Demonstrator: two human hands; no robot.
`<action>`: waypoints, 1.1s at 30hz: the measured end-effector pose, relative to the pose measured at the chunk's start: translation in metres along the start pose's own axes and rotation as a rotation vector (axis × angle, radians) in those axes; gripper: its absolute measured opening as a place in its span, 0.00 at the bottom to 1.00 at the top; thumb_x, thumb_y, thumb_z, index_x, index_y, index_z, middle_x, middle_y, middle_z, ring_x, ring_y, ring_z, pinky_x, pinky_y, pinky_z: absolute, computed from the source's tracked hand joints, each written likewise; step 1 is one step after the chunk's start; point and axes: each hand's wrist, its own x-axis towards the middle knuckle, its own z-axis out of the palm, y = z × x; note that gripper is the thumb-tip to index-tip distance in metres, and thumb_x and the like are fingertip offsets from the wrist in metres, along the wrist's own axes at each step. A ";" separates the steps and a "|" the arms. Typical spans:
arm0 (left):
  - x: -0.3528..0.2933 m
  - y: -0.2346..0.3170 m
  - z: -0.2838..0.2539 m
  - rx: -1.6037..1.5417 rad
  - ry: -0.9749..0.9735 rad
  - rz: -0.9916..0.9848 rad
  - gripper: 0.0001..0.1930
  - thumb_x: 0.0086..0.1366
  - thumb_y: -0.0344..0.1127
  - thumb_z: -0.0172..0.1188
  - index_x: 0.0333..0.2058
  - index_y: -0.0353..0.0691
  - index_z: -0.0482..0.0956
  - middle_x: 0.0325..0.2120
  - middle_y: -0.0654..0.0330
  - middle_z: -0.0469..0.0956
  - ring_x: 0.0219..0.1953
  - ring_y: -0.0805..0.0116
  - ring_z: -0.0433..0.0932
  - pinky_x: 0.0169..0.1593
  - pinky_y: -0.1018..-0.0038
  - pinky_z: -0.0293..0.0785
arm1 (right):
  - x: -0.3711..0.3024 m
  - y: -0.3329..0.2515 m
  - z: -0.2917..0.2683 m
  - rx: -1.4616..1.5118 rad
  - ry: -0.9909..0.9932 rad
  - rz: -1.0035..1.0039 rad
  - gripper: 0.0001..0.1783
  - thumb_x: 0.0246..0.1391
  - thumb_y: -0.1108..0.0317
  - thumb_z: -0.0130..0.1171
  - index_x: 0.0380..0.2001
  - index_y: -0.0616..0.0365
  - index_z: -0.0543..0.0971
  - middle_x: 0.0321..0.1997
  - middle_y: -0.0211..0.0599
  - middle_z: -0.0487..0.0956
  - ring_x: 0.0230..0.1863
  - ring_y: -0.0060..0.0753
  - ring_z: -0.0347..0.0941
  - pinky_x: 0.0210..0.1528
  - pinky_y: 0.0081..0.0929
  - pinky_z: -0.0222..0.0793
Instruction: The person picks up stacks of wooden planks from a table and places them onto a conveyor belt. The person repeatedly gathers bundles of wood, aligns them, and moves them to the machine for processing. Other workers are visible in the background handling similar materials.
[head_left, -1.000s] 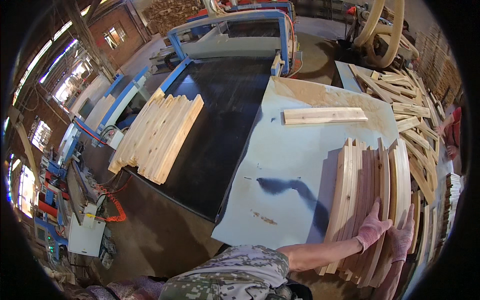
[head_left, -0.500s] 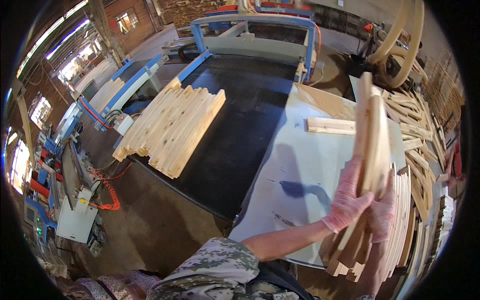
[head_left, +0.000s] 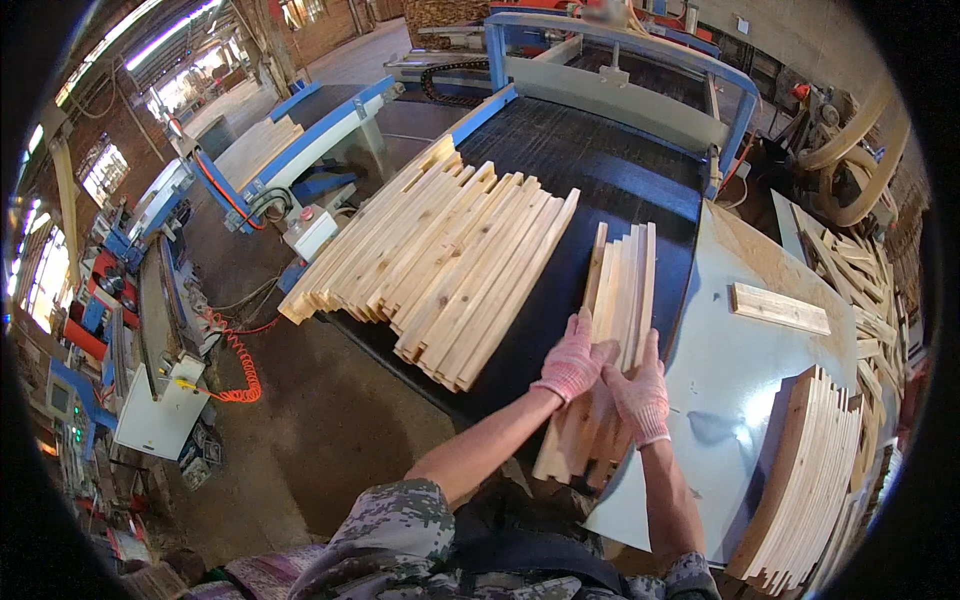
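My left hand (head_left: 572,362) and my right hand (head_left: 640,392), both in pink knit gloves, grip a bundle of several pale wooden slats (head_left: 612,310). The bundle lies lengthwise over the black conveyor belt (head_left: 600,170), its near end sticking out past the belt's front edge. To its left a wide row of several similar slats (head_left: 440,262) rests side by side on the belt. A stack of curved wooden slats (head_left: 810,470) stands on edge on the grey table (head_left: 730,370) at my right.
A single short board (head_left: 780,308) lies on the grey table. More curved wood pieces (head_left: 860,270) are piled at the far right. The belt runs into a blue-framed machine (head_left: 620,70). Another blue machine (head_left: 290,130) and an orange coiled hose (head_left: 238,360) are at the left.
Both hands lifted a bundle of slats off the stack on the grey table and carried it left, onto the black belt. My view turned left with it.
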 end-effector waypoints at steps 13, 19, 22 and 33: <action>0.015 -0.059 -0.096 0.744 0.016 0.315 0.42 0.73 0.55 0.58 0.72 0.25 0.63 0.73 0.36 0.64 0.78 0.41 0.57 0.81 0.52 0.48 | 0.036 -0.044 0.066 0.478 -0.287 -0.040 0.54 0.55 0.57 0.74 0.81 0.50 0.58 0.60 0.45 0.82 0.60 0.33 0.78 0.63 0.36 0.76; 0.021 -0.055 -0.098 0.856 -0.060 0.357 0.41 0.76 0.55 0.57 0.76 0.32 0.59 0.75 0.36 0.60 0.78 0.37 0.56 0.81 0.50 0.48 | -0.048 0.032 -0.033 0.662 -0.396 -0.098 0.50 0.62 0.62 0.65 0.81 0.59 0.54 0.75 0.56 0.72 0.71 0.40 0.73 0.72 0.35 0.69; 0.016 -0.038 -0.068 0.751 0.042 0.226 0.39 0.77 0.51 0.58 0.75 0.31 0.59 0.75 0.36 0.60 0.78 0.41 0.58 0.81 0.53 0.49 | -0.089 0.108 -0.151 0.579 -0.266 -0.068 0.46 0.63 0.61 0.65 0.80 0.57 0.59 0.75 0.53 0.73 0.73 0.45 0.73 0.73 0.36 0.69; -0.157 0.161 0.238 -0.266 -0.544 0.508 0.31 0.73 0.37 0.64 0.71 0.31 0.69 0.68 0.43 0.73 0.71 0.47 0.70 0.76 0.58 0.63 | -0.248 0.381 -0.403 -0.281 0.520 0.742 0.43 0.61 0.60 0.66 0.76 0.63 0.65 0.73 0.61 0.72 0.74 0.58 0.68 0.75 0.49 0.64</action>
